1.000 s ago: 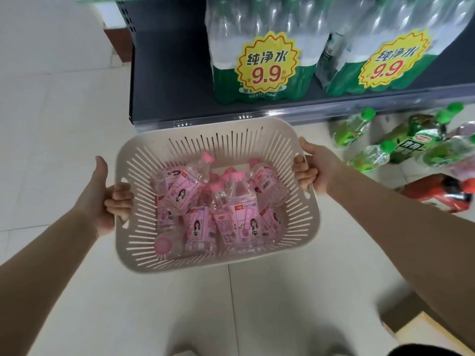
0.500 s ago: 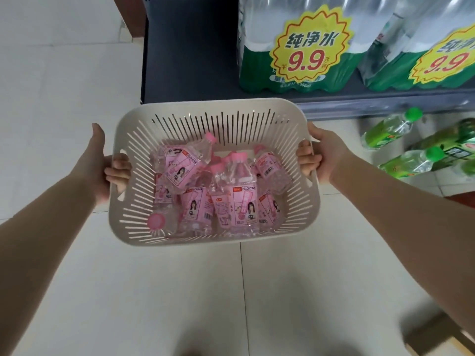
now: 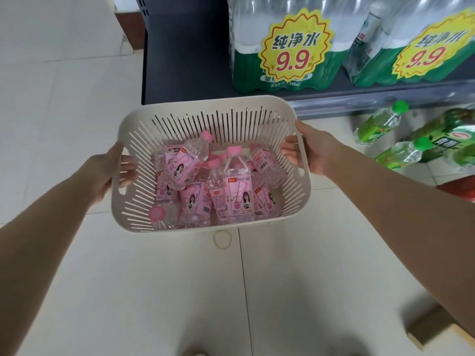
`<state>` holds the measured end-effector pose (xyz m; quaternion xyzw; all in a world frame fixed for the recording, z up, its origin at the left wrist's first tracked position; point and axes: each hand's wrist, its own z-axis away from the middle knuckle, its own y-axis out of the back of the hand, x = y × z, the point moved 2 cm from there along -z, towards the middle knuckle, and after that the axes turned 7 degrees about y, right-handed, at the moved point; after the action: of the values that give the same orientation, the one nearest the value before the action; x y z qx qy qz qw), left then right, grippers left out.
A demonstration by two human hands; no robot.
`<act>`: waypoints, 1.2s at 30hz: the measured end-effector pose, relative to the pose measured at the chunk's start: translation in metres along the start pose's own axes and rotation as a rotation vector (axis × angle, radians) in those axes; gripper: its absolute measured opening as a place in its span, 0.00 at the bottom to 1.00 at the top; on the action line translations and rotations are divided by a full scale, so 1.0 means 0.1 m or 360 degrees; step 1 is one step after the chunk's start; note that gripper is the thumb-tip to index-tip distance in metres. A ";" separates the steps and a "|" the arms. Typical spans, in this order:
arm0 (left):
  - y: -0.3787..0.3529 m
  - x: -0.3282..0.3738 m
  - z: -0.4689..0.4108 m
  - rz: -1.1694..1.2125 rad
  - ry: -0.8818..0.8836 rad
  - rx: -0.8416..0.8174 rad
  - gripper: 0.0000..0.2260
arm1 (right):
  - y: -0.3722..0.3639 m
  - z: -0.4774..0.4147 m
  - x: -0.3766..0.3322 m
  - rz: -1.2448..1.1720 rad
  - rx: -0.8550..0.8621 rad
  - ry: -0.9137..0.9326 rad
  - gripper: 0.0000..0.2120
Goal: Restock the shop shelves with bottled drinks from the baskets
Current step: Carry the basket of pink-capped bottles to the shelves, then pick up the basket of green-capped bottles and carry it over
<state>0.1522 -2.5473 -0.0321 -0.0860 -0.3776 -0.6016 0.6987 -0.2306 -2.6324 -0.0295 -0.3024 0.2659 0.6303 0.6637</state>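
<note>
Pale tiled shop floor (image 3: 77, 98); dark bottom shelf (image 3: 185, 68) at far side, stocked with shrink-wrapped water multipacks (image 3: 282, 47); green-capped bottles (image 3: 380, 122) loose on floor, far right. Cream slotted basket (image 3: 205, 104): mid-scene, just near of shelf edge, left hand (image 3: 105, 173) and right hand (image 3: 313, 150) each clamped on an end handle. Now lower and clear of shelf lip versus a second ago; rubber band (image 3: 222, 240) uncovered at near rim. Probably being set down for unloading. Long axis left–right, along shelf. Peach soda bottles (image 3: 236, 191) jumbled inside, caps mostly pointing far; none shelved yet.
</note>
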 end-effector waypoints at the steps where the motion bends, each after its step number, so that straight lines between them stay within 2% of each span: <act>1: 0.02 0.01 0.02 -0.0066 -0.0023 0.0070 0.20 | 0.00 0.02 0.00 0.0035 0.0065 0.0054 0.19; 5: 0.08 0.12 0.13 -0.0472 -0.0223 0.0360 0.23 | -0.02 0.19 -0.08 0.0240 0.0224 0.0248 0.16; 8: 0.02 0.26 0.32 -0.0612 -0.0399 0.0431 0.25 | -0.09 0.33 -0.18 0.0479 0.0238 0.0423 0.31; 9: -0.01 0.30 0.38 -0.0673 -0.0470 0.0450 0.24 | -0.11 0.38 -0.21 0.0584 0.0261 0.0480 0.33; 13: -0.08 0.46 0.65 -0.0964 -0.0712 0.0488 0.22 | -0.14 0.51 -0.30 0.0824 0.0292 0.0642 0.34; 19: -0.06 0.59 1.44 -0.1049 -0.0713 0.0369 0.20 | -0.13 1.10 -0.54 0.1025 0.0243 0.0614 0.36; 26: 0.31 1.33 2.91 -0.1056 -0.0792 0.0267 0.18 | -0.13 2.39 -1.61 0.1277 0.0098 0.0734 0.36; 30: 0.57 1.87 3.65 -0.1189 -0.0846 0.0238 0.18 | -0.19 3.12 -2.31 0.1528 -0.0024 0.0856 0.33; 36: 0.91 2.64 4.71 -0.1342 -0.0892 0.0236 0.16 | -0.24 4.15 -3.21 0.1644 -0.0123 0.0894 0.28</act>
<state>0.0324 -2.4579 0.4945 -0.0344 -0.5940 -0.7565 0.2715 -0.2387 -2.5444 0.4885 -0.3131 0.5211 0.7770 0.1634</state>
